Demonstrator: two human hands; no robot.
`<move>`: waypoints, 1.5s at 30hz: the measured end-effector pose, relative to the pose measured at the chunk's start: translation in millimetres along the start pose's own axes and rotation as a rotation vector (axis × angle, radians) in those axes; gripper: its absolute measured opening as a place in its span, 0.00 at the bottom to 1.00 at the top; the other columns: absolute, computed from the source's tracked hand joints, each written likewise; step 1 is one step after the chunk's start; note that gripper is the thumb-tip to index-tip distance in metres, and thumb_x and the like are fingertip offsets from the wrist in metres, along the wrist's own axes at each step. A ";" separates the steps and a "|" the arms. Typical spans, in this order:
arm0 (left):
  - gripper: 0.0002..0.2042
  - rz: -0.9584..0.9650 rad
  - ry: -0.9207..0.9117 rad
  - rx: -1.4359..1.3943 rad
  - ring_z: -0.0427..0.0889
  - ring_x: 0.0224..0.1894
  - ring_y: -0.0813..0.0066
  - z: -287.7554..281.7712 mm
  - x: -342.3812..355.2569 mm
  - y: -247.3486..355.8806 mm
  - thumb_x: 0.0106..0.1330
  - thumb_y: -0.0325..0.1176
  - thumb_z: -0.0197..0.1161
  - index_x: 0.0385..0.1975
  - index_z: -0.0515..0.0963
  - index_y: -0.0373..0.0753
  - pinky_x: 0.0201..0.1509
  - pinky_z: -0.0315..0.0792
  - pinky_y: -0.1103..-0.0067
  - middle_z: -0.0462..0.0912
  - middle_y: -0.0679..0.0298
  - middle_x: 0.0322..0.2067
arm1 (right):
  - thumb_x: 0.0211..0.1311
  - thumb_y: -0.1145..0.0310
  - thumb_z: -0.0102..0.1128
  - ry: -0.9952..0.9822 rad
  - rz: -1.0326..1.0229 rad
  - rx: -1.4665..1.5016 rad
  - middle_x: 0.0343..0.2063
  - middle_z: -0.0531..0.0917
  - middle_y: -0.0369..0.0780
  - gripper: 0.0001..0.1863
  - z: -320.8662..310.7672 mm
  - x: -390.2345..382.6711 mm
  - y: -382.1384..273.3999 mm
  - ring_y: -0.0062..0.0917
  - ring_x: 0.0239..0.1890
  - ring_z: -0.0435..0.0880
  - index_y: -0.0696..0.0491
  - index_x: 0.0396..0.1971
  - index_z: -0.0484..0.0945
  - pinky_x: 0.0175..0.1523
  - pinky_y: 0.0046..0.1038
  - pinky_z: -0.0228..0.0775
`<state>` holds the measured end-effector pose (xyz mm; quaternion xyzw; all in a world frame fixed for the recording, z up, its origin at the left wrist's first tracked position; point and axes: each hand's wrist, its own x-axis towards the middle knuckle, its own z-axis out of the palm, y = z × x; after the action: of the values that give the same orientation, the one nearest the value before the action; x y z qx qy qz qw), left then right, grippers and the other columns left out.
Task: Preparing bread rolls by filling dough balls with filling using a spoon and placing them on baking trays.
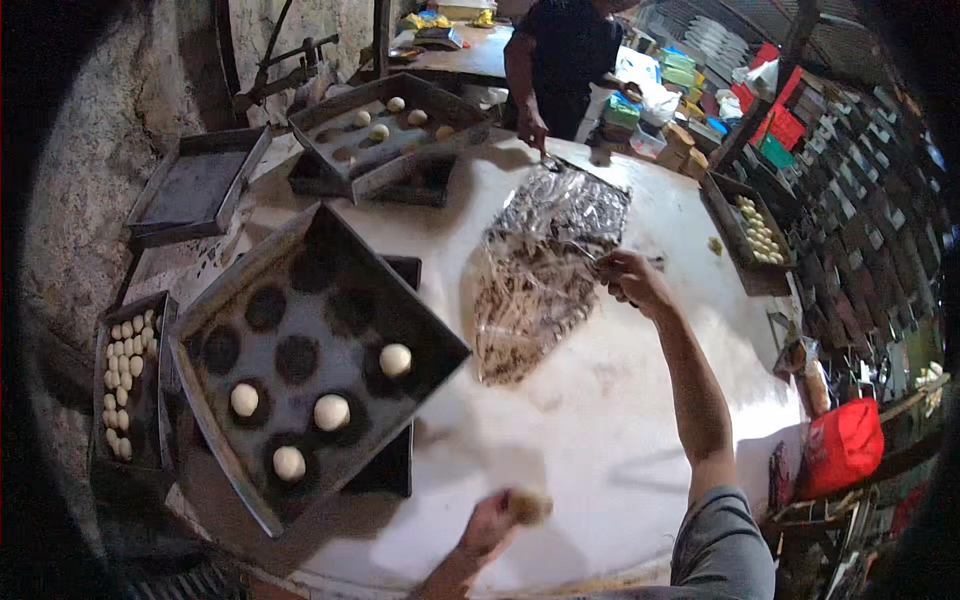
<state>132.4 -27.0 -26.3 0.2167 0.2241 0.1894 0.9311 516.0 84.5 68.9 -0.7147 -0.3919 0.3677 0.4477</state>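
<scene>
My left hand (487, 527) is near the table's front edge, its fingers closed round a flattened piece of dough (530, 508), slightly blurred. Stretched across the table, my right hand (632, 280) grips a thin metal utensil (585, 250); its far end meets dark brown filling, and its exact kind is unclear. The filling (535, 295) lies spread on a crinkled clear plastic sheet (560, 205). Left of my hands, a large square metal pan (300, 395) sits tilted on other pans, holding several pale dough balls (332, 411) set apart.
Opposite me, a person in dark clothes has a hand (532, 130) on a tool at the sheet's far end. Another square pan (390, 125) holds dough balls at the far left. Trays (140, 400) (752, 230) of small dough balls flank the table. A red bag (840, 448) is at right.
</scene>
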 end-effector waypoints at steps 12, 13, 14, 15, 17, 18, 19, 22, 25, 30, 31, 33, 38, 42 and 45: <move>0.19 0.017 -0.122 -0.209 0.71 0.48 0.66 51.3 -30.6 55.8 0.66 0.40 0.42 0.46 0.65 0.28 0.56 0.64 0.71 0.72 0.54 0.44 | 0.44 0.84 0.55 0.058 -0.680 -0.467 0.25 0.78 0.41 0.06 91.4 -271.5 -0.5 0.27 0.25 0.76 0.58 0.24 0.75 0.28 0.25 0.68; 0.18 0.010 -0.110 -0.187 0.72 0.47 0.68 54.5 -42.4 52.0 0.66 0.39 0.43 0.45 0.66 0.28 0.54 0.65 0.72 0.73 0.55 0.43 | 0.43 0.85 0.55 0.046 -0.792 -0.602 0.24 0.77 0.41 0.07 93.3 -278.8 1.2 0.29 0.25 0.76 0.58 0.24 0.75 0.28 0.26 0.68; 0.18 0.003 -0.099 -0.165 0.73 0.46 0.69 56.8 -52.1 48.4 0.66 0.39 0.44 0.44 0.67 0.28 0.53 0.66 0.73 0.74 0.56 0.41 | 0.43 0.85 0.55 0.040 -0.800 -0.588 0.24 0.77 0.41 0.07 93.3 -282.5 0.3 0.29 0.25 0.76 0.58 0.24 0.75 0.28 0.26 0.68; 0.18 0.000 -0.086 -0.159 0.73 0.46 0.69 53.7 -62.0 43.3 0.66 0.39 0.44 0.44 0.67 0.28 0.53 0.66 0.73 0.74 0.56 0.41 | 0.42 0.85 0.54 0.015 -0.812 -0.597 0.24 0.77 0.41 0.08 95.8 -290.3 -1.9 0.31 0.26 0.76 0.58 0.25 0.75 0.28 0.26 0.68; 0.16 0.066 -0.100 -0.181 0.73 0.45 0.69 37.9 -83.4 34.2 0.66 0.37 0.45 0.42 0.68 0.29 0.53 0.67 0.73 0.75 0.56 0.40 | 0.42 0.85 0.54 -0.030 -0.844 -0.583 0.23 0.77 0.41 0.09 112.1 -312.3 -2.2 0.33 0.27 0.75 0.58 0.25 0.75 0.28 0.27 0.68; 0.15 0.114 -0.027 -0.147 0.73 0.45 0.71 33.5 -90.1 28.0 0.67 0.36 0.42 0.40 0.68 0.29 0.53 0.66 0.75 0.74 0.57 0.40 | 0.42 0.84 0.54 -0.056 -0.855 -0.579 0.23 0.77 0.41 0.08 115.8 -317.7 1.0 0.33 0.26 0.75 0.58 0.25 0.75 0.28 0.27 0.68; 0.15 0.132 -0.028 -0.146 0.73 0.45 0.71 29.2 -93.8 26.7 0.67 0.36 0.42 0.40 0.68 0.29 0.53 0.66 0.75 0.74 0.57 0.40 | 0.42 0.84 0.54 -0.084 -0.868 -0.578 0.23 0.76 0.41 0.07 120.1 -321.3 0.0 0.33 0.26 0.75 0.58 0.24 0.75 0.28 0.27 0.68; 0.13 0.267 0.041 -0.129 0.73 0.43 0.72 12.3 -112.5 22.3 0.67 0.34 0.42 0.38 0.70 0.31 0.51 0.67 0.76 0.74 0.58 0.39 | 0.47 0.82 0.55 -0.060 -0.687 -0.369 0.23 0.77 0.39 0.03 135.6 -325.8 7.2 0.24 0.26 0.76 0.59 0.23 0.75 0.30 0.25 0.69; 0.13 0.337 0.220 -0.049 0.73 0.42 0.71 -26.8 -140.7 26.2 0.66 0.36 0.43 0.38 0.70 0.32 0.49 0.66 0.74 0.75 0.59 0.38 | 0.52 0.84 0.52 0.077 -0.398 -0.010 0.24 0.79 0.38 0.04 156.0 -297.0 60.9 0.18 0.29 0.76 0.62 0.26 0.75 0.35 0.18 0.67; 0.22 0.312 0.013 -0.279 0.66 0.52 0.67 -95.4 -199.8 38.9 0.63 0.42 0.46 0.50 0.63 0.30 0.57 0.59 0.71 0.68 0.58 0.49 | 0.48 0.74 0.54 0.667 -0.271 -0.417 0.23 0.79 0.48 0.08 191.0 -165.0 128.4 0.33 0.26 0.79 0.57 0.30 0.78 0.33 0.25 0.68; 0.21 0.289 -0.004 -0.347 0.67 0.52 0.65 -98.0 -208.1 43.4 0.62 0.39 0.47 0.50 0.62 0.30 0.59 0.58 0.71 0.68 0.57 0.49 | 0.48 0.72 0.54 0.673 -0.175 -0.484 0.23 0.79 0.48 0.08 194.3 -148.0 132.2 0.35 0.26 0.79 0.56 0.29 0.79 0.34 0.29 0.69; 0.22 0.309 -0.055 -0.077 0.67 0.52 0.65 -81.2 -211.8 50.9 0.59 0.35 0.48 0.51 0.61 0.29 0.58 0.58 0.71 0.67 0.56 0.50 | 0.48 0.68 0.56 0.655 -0.134 -0.772 0.23 0.79 0.48 0.09 166.8 -133.0 164.4 0.39 0.27 0.78 0.55 0.30 0.79 0.35 0.32 0.69; 0.24 0.288 -0.024 -0.045 0.67 0.52 0.68 -113.0 -238.5 51.0 0.50 0.21 0.49 0.51 0.61 0.27 0.58 0.60 0.75 0.68 0.56 0.48 | 0.58 0.59 0.51 0.464 -0.155 -0.242 0.36 0.78 0.42 0.16 288.4 -250.0 29.4 0.28 0.36 0.74 0.57 0.35 0.76 0.43 0.30 0.65; 0.19 0.223 -0.194 -0.105 0.68 0.51 0.71 -86.2 -221.8 63.3 0.58 0.25 0.48 0.51 0.62 0.30 0.57 0.61 0.75 0.69 0.59 0.47 | 0.63 0.43 0.27 -0.076 0.153 0.387 0.40 0.75 0.44 0.34 362.8 -374.9 -19.7 0.28 0.47 0.70 0.61 0.43 0.70 0.55 0.29 0.56; 0.20 0.152 -0.266 -0.013 0.69 0.49 0.74 -85.2 -217.9 60.6 0.58 0.32 0.55 0.49 0.63 0.31 0.55 0.62 0.79 0.70 0.60 0.44 | 0.64 0.50 0.36 0.094 0.110 0.638 0.44 0.72 0.43 0.28 377.9 -420.2 -36.0 0.27 0.47 0.70 0.62 0.47 0.66 0.57 0.28 0.55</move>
<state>-106.0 -47.3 7.8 0.2500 0.0806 0.2304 0.9370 -1.1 -145.8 51.5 -0.5748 -0.1967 0.4622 0.6460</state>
